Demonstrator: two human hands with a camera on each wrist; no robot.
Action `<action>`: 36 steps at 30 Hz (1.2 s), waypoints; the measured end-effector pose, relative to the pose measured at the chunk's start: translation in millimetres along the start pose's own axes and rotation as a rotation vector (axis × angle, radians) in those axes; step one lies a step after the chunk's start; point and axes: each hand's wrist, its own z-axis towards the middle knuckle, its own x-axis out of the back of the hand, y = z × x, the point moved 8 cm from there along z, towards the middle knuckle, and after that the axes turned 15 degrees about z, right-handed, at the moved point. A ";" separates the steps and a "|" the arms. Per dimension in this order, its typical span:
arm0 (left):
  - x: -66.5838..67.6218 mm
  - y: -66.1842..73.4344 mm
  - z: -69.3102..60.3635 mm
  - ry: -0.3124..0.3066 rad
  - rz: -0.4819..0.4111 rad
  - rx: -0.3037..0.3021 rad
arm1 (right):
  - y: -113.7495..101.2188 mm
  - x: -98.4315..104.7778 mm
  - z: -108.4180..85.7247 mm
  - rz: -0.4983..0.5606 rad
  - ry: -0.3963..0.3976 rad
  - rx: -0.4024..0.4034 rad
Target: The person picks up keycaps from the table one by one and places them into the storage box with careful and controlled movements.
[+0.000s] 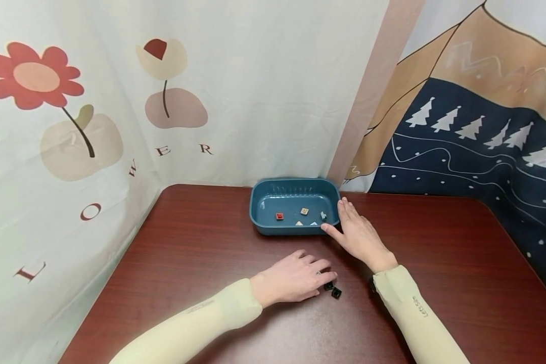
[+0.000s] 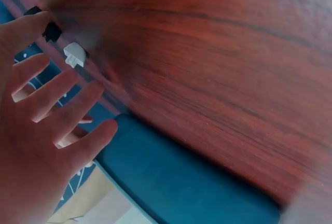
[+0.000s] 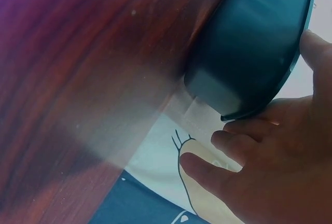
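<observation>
My left hand (image 1: 291, 278) hovers low over the table, palm down, fingers spread and slightly bent. Close by its fingertips lie small black square pieces (image 1: 336, 292), partly covered by the hand in the head view. The left wrist view shows a black piece (image 2: 52, 32) by the thumb tip and a small whitish piece with a stem (image 2: 75, 54) near the fingers; whether they touch, I cannot tell. My right hand (image 1: 359, 235) rests against the right end of a blue plastic basin (image 1: 296, 230), fingers extended along its side and thumb at the front rim.
Inside the basin are several small pieces, among them a red one (image 1: 279, 216), a cream one (image 1: 304, 211) and a grey one (image 1: 323, 216). The reddish-brown table (image 1: 200, 242) meets a printed curtain (image 1: 255, 101) behind the basin.
</observation>
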 end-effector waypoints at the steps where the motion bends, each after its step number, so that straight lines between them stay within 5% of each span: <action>1: -0.9 0.4 0.6 -0.007 0.003 0.001 | 0.1 -0.2 0.0 0.001 -0.001 -0.001; 36: -2.5 1.7 -0.6 0.015 0.082 -0.004 | -1.3 0.3 0.3 -0.005 0.002 0.009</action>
